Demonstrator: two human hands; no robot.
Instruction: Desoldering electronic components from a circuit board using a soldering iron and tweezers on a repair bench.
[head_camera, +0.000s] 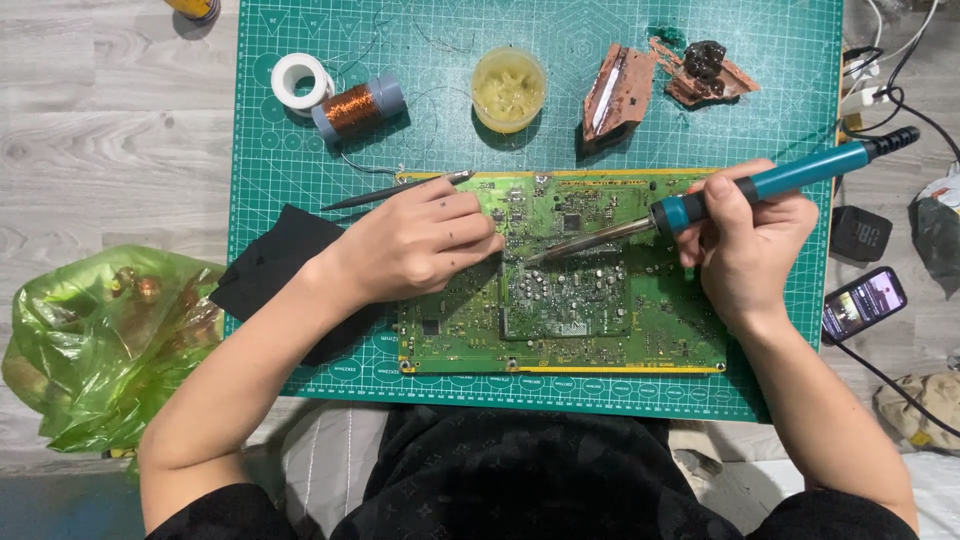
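A green circuit board (600, 320) lies flat on a green cutting mat (780, 130). My left hand (420, 240) rests on the board's left part and holds a thin dark pair of tweezers (395, 192), whose back end points up and to the left. My right hand (745, 240) grips a teal soldering iron (790, 180). Its metal tip (560, 250) reaches left and touches the board near the middle, just right of my left fingertips.
At the mat's far edge sit a white tape roll (298, 80), a copper wire spool (355, 108), a yellow flux tub (508, 88) and a brown sponge holder (620, 92). A green plastic bag (100, 340) lies left, a black cloth (275, 270) beside it; a phone (863, 302) right.
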